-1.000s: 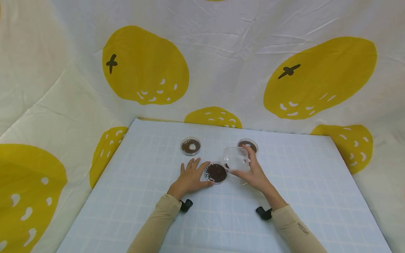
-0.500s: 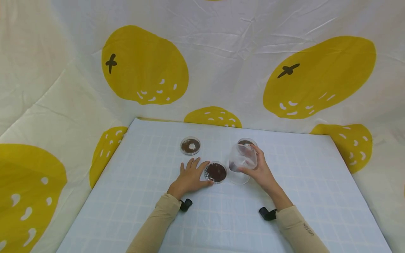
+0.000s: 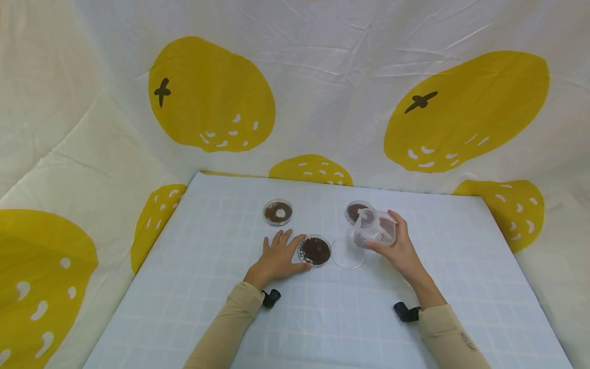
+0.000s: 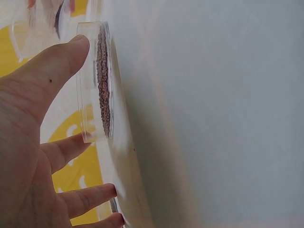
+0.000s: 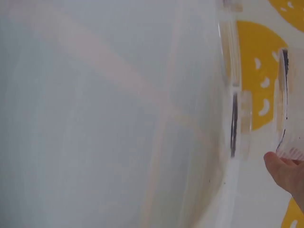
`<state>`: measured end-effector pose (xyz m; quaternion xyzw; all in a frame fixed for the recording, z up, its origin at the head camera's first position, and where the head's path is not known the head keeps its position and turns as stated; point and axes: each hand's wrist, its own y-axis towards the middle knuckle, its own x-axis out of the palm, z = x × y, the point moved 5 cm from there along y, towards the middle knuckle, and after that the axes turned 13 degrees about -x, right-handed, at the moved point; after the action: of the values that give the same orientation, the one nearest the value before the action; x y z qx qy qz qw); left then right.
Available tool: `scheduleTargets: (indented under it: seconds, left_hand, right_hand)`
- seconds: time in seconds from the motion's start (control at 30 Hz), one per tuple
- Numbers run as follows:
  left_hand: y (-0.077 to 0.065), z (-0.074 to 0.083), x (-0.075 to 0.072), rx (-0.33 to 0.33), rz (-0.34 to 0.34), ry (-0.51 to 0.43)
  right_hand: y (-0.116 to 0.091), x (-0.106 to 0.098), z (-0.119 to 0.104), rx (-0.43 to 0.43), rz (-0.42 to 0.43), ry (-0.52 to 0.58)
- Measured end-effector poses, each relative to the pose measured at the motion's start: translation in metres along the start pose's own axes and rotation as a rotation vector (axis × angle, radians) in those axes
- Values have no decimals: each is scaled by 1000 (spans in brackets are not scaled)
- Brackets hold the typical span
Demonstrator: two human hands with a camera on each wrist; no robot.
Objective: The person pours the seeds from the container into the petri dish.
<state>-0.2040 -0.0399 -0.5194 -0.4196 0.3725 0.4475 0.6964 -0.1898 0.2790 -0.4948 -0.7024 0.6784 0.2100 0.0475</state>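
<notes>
My left hand (image 3: 276, 260) rests on the table with its fingers spread. Its thumb and index finger hold a clear petri dish (image 3: 315, 251) by the sides; in the left wrist view a dark brown soil-like layer (image 4: 103, 80) shows inside the dish. White specks lie along the dish's left and lower edge. Just right of it sits a clear round lid or dish (image 3: 349, 254) with nothing visible in it. Above the table my right hand (image 3: 402, 252) grips a tilted clear plastic container (image 3: 380, 233), which has some dark matter inside, also visible in the right wrist view.
Two more petri dishes with brown contents stand farther back: one with a white patch (image 3: 277, 212) at left, another (image 3: 356, 211) at right, partly behind the container. The table (image 3: 322, 323) has a pale blue checked cover. A fruit-patterned cloth (image 3: 322, 92) hangs behind.
My right hand has carried the container to the right, away from the held petri dish, uncovering the clear lid or dish on the table. The left hand has stayed in place.
</notes>
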Motion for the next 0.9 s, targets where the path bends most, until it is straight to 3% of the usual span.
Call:
scheduleTargets:
  seconds: [0.57,0.9]
  left_hand:
    - [2,-3,4,-12,-6,12]
    - [1,-2,4,-16,-12,10]
  right_hand:
    - [-10,-101,40,64,-74,-40]
    - [-12,-130,61,144,-129,-15]
